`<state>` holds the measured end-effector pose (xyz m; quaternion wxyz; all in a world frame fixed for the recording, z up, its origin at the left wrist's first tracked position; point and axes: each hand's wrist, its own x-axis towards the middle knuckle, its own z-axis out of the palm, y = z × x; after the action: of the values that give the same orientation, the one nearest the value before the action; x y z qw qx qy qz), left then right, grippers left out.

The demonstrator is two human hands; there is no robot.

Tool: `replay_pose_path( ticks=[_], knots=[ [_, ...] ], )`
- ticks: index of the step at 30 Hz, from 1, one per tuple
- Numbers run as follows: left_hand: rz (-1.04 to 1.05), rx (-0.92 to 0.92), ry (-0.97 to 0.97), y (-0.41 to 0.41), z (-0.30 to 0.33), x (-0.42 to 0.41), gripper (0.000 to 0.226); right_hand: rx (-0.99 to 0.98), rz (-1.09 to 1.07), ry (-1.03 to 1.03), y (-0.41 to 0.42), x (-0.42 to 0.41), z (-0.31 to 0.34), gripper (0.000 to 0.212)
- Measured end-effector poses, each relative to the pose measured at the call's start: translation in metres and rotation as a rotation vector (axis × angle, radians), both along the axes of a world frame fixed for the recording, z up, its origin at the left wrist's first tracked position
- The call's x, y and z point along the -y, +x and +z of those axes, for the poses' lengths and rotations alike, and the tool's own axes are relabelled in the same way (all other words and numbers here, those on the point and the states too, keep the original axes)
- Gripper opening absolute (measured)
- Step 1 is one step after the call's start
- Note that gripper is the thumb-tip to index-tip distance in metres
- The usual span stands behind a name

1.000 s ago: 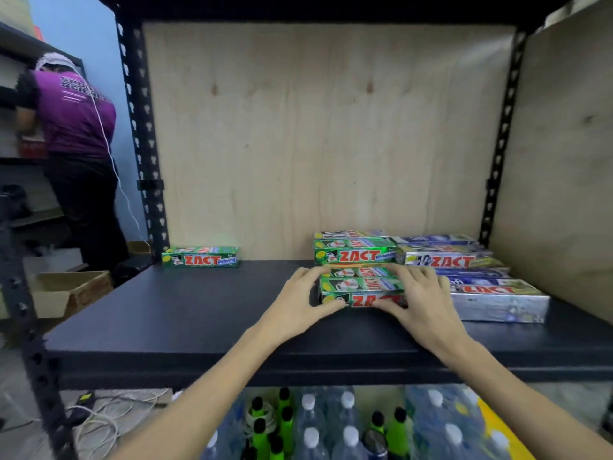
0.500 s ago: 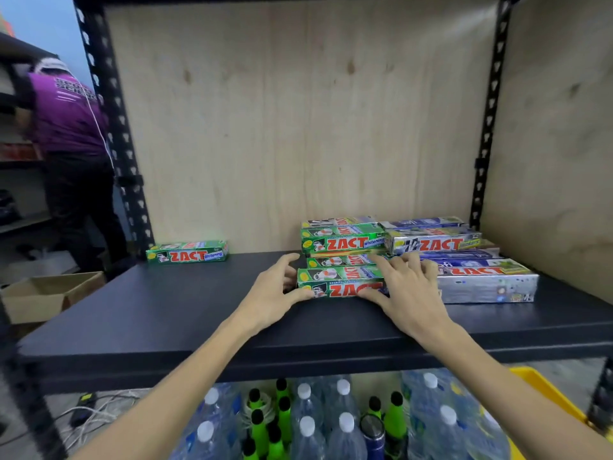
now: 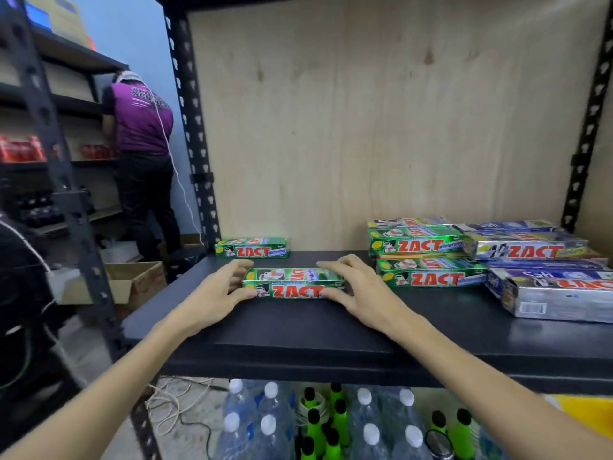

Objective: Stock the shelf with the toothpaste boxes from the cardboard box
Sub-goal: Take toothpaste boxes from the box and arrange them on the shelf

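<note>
Below the hands, under the shelf edge: clear water bottles (image 3: 365, 426) with white caps, green bottles (image 3: 335, 423) with black caps among them; loose cables (image 3: 172, 403) on the floor to the lower left.

Shelf (image 3: 298, 340), black board, bearing all items listed next.

Left hand (image 3: 215, 293): fingers curled round the left end of a green toothpaste box (image 3: 293, 283), thumb at its front face. Right hand (image 3: 358, 290): fingers curled over the right end of the same box, thumb at the front. The box lies flat and lengthwise between the two hands, on the shelf.

Just beyond the left hand: one single green box (image 3: 252, 248), flat, against the plywood back panel (image 3: 381, 121), apart from the held box.

Right of the right hand, near but not touching: green stacked boxes (image 3: 428, 260), two rows front to back. Further right, touching these: silver and blue boxes (image 3: 550, 283), the front one angled.

Far left, past the black upright (image 3: 192, 127): an open cardboard box (image 3: 132, 280) on the floor, and a person in a purple top (image 3: 141, 117) facing other shelving with red items (image 3: 20, 149).
</note>
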<state>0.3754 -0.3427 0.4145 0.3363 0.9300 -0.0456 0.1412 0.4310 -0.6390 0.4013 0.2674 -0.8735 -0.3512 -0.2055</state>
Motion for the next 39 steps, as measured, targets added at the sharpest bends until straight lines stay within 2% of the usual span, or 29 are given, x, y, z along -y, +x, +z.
replay_pose_path(
  ticks=[5, 11, 15, 20, 22, 27, 32, 39],
  knots=[
    [0.161, 0.015, -0.055, 0.004, 0.000, -0.059, 0.050, -0.094, 0.068, 0.003, 0.027, -0.082, 0.002, 0.061],
    [0.336, 0.058, -0.062, 0.044, -0.007, -0.087, 0.048, -0.217, 0.066, 0.073, 0.065, -0.125, 0.002, 0.075],
    [0.337, 0.046, -0.071, 0.069, -0.005, -0.092, 0.048, -0.251, -0.002, 0.144, 0.088, -0.134, 0.002, 0.089],
    [0.354, 0.068, -0.138, 0.095, -0.007, -0.098, 0.064, -0.273, -0.069, 0.181, 0.108, -0.137, 0.000, 0.095],
    [0.356, 0.067, -0.164, 0.101, -0.006, -0.100, 0.069, -0.289, -0.071, 0.219, 0.114, -0.136, 0.000, 0.090],
    [0.320, 0.054, -0.171, 0.110, -0.007, -0.101, 0.070, -0.317, -0.029, 0.256, 0.126, -0.136, -0.002, 0.060],
    [0.313, 0.059, -0.112, 0.110, -0.008, -0.099, 0.057, -0.302, -0.044, 0.245, 0.130, -0.139, -0.004, 0.051],
    [0.271, -0.016, -0.219, 0.117, -0.006, -0.106, 0.060, -0.264, -0.077, 0.204, 0.127, -0.143, -0.004, 0.053]
  ],
)
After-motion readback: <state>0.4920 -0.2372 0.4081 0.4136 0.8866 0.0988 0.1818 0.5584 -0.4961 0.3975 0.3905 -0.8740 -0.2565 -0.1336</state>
